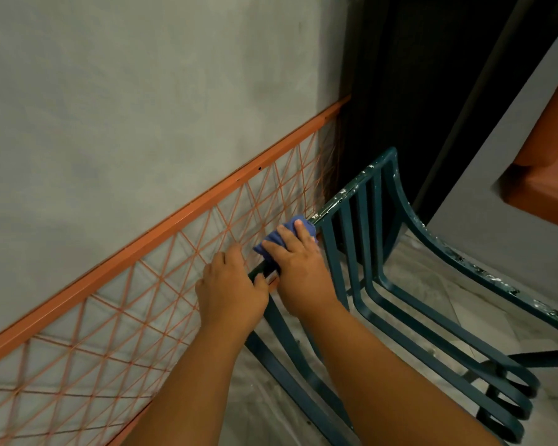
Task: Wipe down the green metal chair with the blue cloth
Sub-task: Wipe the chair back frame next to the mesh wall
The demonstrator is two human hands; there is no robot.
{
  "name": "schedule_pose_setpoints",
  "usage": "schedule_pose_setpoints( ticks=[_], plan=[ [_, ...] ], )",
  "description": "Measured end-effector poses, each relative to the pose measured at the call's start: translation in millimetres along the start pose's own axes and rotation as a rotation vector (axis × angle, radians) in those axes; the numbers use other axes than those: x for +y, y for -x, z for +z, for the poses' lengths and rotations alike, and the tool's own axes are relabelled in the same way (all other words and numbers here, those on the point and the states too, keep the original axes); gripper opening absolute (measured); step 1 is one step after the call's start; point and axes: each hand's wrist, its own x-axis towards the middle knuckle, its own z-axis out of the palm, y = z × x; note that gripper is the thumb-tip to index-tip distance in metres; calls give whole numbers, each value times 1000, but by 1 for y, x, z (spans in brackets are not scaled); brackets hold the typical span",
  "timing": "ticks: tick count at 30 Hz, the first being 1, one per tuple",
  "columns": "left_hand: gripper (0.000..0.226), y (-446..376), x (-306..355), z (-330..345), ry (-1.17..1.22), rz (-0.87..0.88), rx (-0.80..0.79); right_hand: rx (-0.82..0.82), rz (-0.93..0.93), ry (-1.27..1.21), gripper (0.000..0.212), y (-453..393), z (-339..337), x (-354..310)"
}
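Note:
The green metal chair point(380, 284) fills the lower right, with slatted back and seat and chipped paint along its top rail. My right hand point(298, 268) presses the crumpled blue cloth point(282, 235) onto the top rail of the backrest, fingers wrapped over it. My left hand point(231, 286) grips the same rail just to the left, touching the right hand. Part of the rail is hidden under both hands.
An orange metal frame with a criss-cross wire grid point(142, 284) runs along the grey wall point(126, 107) right behind the chair back. A dark doorway point(432, 91) lies beyond. An orange table edge point(548, 175) juts in at the right. Pale marbled floor point(464, 284) shows under the chair.

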Motion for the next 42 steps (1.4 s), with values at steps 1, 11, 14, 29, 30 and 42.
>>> schedule_pose_setpoints(
  ticks=[1, 11, 14, 29, 30, 42],
  plan=[
    [58, -3, 2, 0, 10, -2, 5, -2, -22, -19, 52, 1, 2, -2],
    [40, -22, 14, -1, -72, -20, -53, -4, 46, 24, 62, -25, -24, 41],
    [46, -25, 16, -1, -115, -18, -41, -11, -46, -19, 62, -15, -16, 32],
    [25, -22, 20, 0, -157, 4, 8, -60, -142, -102, 68, 18, -1, 10],
    [28, -21, 20, 0, -147, 0, 1, -65, -157, -99, 68, 19, -4, 17],
    [36, -21, 17, 6, -133, -9, 39, -44, -207, -96, 64, 18, -8, 23]
  ],
)
